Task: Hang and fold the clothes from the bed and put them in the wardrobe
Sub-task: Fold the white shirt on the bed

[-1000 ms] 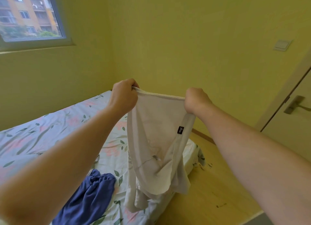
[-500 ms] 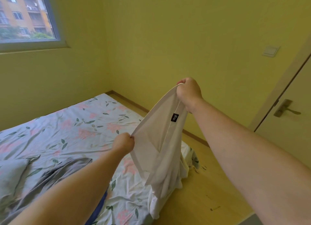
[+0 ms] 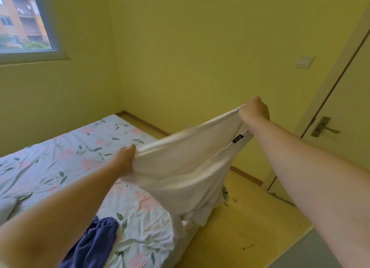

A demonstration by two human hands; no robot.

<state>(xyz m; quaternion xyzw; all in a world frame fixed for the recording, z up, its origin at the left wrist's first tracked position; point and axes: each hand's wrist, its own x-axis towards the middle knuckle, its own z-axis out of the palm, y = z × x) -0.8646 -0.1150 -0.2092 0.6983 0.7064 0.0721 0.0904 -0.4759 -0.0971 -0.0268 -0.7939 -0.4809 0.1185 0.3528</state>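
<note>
The white garment (image 3: 186, 167) hangs stretched above the bed (image 3: 60, 157), gripped by both left hand (image 3: 125, 160) and right hand (image 3: 254, 111).

Two hands recorded: left hand (image 3: 124, 161), right hand (image 3: 254, 111). Two garments: one white garment (image 3: 184, 167) mid-frame, one blue garment (image 3: 96, 241) lower left. One bed (image 3: 60, 157), one window (image 3: 24, 21), one door (image 3: 352, 107), one light switch (image 3: 304, 61).

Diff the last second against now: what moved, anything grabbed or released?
The left hand dropped from level with the right hand to low over the bed, and the hands spread apart, pulling the white garment into a slanted stretch. Nothing grabbed or released: both hands grip its edge throughout. The blue garment stayed on the bed.
</note>
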